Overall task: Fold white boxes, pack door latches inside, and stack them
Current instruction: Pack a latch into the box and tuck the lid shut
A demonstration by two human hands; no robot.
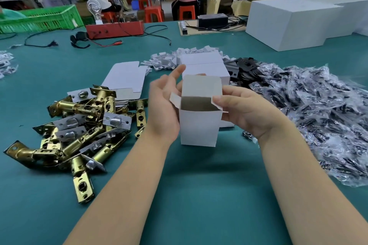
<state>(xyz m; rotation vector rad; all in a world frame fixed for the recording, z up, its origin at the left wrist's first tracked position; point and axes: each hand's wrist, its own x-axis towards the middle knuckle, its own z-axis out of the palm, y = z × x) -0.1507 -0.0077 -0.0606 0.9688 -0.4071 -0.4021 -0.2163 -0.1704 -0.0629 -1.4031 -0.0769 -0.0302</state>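
Note:
I hold a small white box (200,125) upright above the green table (199,175). Its top is open, the lid flap stands up at the back and both side flaps stick out. My left hand (164,105) cups the box's left side, fingers reaching behind it. My right hand (242,110) grips the right side, thumb on the right side flap. The box looks empty inside. A heap of brass door latches (79,125) lies to the left. Flat unfolded boxes (125,77) lie behind the heap. Folded white boxes (207,67) stand just behind the held one.
Clear plastic bags with black parts (314,105) cover the right side. Black plates (245,67) and small white card pieces (165,59) lie behind. Large white cartons (288,20) stand far right; a red device (115,29) with cables and a green crate (41,19) far left. People sit beyond.

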